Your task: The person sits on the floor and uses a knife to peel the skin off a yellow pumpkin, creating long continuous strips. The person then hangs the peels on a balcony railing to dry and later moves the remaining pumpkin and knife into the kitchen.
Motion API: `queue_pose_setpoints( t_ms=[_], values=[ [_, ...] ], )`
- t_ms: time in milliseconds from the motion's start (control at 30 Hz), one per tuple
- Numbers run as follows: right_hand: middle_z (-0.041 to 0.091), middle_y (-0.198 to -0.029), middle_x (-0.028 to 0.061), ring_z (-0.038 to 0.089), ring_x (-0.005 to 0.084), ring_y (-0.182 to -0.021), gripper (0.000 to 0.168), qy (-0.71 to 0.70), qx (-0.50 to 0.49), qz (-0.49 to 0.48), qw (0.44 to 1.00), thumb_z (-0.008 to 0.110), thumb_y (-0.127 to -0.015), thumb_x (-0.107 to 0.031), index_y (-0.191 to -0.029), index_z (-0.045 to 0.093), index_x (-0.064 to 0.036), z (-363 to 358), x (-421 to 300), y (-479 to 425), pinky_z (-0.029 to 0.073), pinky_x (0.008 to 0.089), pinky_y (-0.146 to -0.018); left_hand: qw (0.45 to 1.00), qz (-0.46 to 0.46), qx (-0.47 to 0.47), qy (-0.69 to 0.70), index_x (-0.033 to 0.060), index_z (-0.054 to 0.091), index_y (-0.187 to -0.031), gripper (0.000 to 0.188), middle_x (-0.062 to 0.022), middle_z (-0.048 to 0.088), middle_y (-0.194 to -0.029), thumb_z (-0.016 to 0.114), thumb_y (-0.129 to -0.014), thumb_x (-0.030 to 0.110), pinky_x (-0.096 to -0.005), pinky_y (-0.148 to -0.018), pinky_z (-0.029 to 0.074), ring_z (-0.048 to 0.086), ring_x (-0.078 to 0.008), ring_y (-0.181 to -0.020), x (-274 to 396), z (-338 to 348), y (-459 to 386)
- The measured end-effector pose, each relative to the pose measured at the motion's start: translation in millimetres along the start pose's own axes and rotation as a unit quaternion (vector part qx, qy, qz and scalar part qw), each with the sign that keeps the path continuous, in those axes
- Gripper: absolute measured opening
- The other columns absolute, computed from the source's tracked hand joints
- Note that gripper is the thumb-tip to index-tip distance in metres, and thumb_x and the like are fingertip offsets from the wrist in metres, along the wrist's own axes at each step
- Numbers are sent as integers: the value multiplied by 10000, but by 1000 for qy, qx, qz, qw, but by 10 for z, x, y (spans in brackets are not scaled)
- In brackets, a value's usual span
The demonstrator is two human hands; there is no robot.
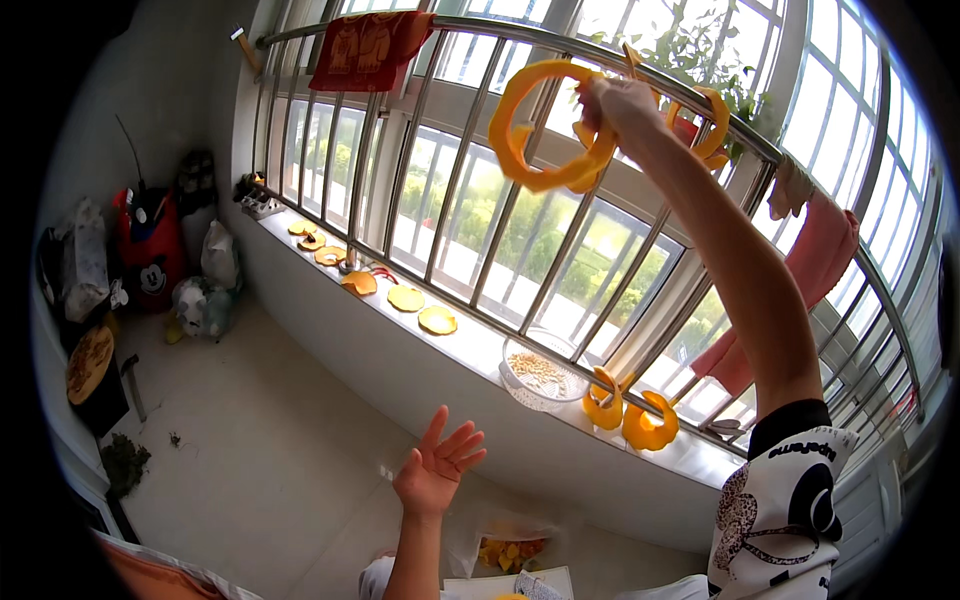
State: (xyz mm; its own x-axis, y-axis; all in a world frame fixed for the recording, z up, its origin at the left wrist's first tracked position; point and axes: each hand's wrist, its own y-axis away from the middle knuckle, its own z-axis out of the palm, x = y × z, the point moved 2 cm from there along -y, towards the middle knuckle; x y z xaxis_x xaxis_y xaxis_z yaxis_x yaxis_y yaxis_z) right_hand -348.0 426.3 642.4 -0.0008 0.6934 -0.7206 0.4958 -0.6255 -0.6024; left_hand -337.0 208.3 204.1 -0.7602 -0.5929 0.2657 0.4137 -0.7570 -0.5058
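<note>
My right hand (619, 111) is raised to the top rail of the metal window railing (517, 31), its fingers closed on a large orange ring, apparently cut squash (512, 161). More curled orange strips hang beside and behind that hand, one of them a loop over the rail (721, 124). Low in the view, my left hand (435, 471) is held palm up with fingers spread, touching nothing. On the white sill, two curled orange pieces (651, 429) rest against the lower bars, right of a white plastic basket (541, 375) with small pale pieces in it. Several flat orange slices (437, 320) lie farther left.
A red cloth (367, 51) and a pink cloth (814, 247) hang on the railing. On the floor are a clear bag with orange scraps (510, 551), a hammer-like tool (133, 386), a red bag (151, 255) and plastic bags (202, 306). A potted plant grows behind the bars.
</note>
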Motion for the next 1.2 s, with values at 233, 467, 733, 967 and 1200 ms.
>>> queue_pose_setpoints(
  t_ms=[233, 467, 733, 967, 1200],
  values=[
    [635, -812, 73, 615, 126, -672, 183, -60, 302, 4, 951, 558, -878, -170, -973, 587, -16, -321, -363, -1752, 532, 238, -578, 998, -48, 24, -41, 146, 285, -1416, 701, -193, 448, -1330, 493, -840, 486, -500, -1018, 331, 428, -354, -1235, -36, -126, -81],
    [661, -924, 48, 630, 120, -905, 368, 104, 445, 96, 884, 693, -758, -163, -1116, 618, -124, -508, -79, -2318, 508, 235, -632, 996, -58, 56, -35, 143, 305, -1409, 688, -213, 464, -1307, 502, -838, 472, -503, -995, 359, 453, -380, -1203, -57, -195, -130],
    [507, -1189, 221, 626, 257, -948, 490, -57, 537, -100, 835, 603, -732, 59, -1204, 471, 79, -308, -205, -1732, 518, 250, -743, 992, -58, 90, -59, 124, 328, -1397, 669, -226, 484, -1281, 494, -843, 459, -486, -974, 388, 483, -388, -1170, 3, -246, -34],
    [579, -940, 171, 571, 220, -858, 337, 497, 430, -23, 754, 619, -785, -218, -984, 560, 47, -295, -126, -2015, 375, 233, -815, 988, -75, 120, -61, 94, 360, -1377, 640, -227, 505, -1257, 474, -854, 446, -463, -961, 408, 501, -377, -1155, -18, -276, -53],
    [591, -981, 191, 556, 265, -931, 343, 487, 329, -97, 803, 691, -738, -275, -895, 635, 25, -202, -181, -2012, 458, 296, -811, 983, -83, 135, -89, 58, 379, -1359, 611, -236, 523, -1230, 475, -868, 410, -448, -931, 441, 533, -373, -1116, 1, -316, -18]
  ],
)
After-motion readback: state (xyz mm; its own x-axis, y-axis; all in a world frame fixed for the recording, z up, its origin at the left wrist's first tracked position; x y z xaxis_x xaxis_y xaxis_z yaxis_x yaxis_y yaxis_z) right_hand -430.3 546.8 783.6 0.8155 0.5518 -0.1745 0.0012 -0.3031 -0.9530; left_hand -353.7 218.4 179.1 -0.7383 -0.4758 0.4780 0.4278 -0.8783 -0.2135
